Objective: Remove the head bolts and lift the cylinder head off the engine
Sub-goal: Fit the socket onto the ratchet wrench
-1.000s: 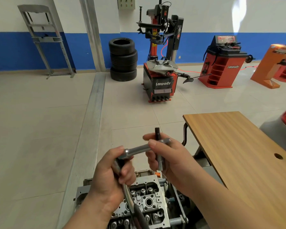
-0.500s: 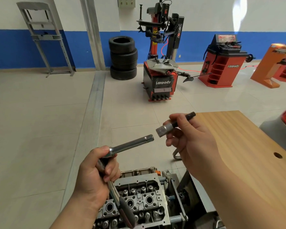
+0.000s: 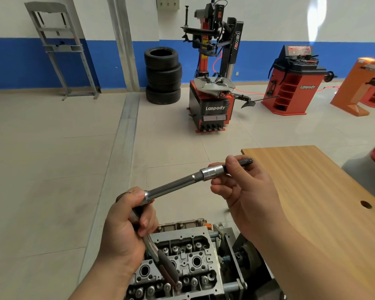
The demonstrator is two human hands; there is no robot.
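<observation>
Hands work together above the cylinder head, both raised in front of the body. Left hand is clenched around the ratchet at its head end, knuckles up, thumb lying along the base of the extension bar. Ratchet handle hangs down and to the right from under this hand, its dark grip lying over the valve gear. Extension bar runs up and to the right from the left thumb to the right hand.

Right hand is held palm toward the camera, wrist bent back, forearm entering from the lower right corner. Its thumb and index finger pinch the bit socket just past the chrome collar; the dark bit tip protrudes beyond the thumb, toward the wooden table. Remaining fingers curl loosely below the bar, not touching it. Socket collar meets the end of the extension bar; whether it is fully seated cannot be told.

Cylinder head sits directly below the left hand and to the lower left of the right wrist, mounted on the engine in a stand. Valve springs and plug wells are exposed on top. Neither hand touches it.
</observation>
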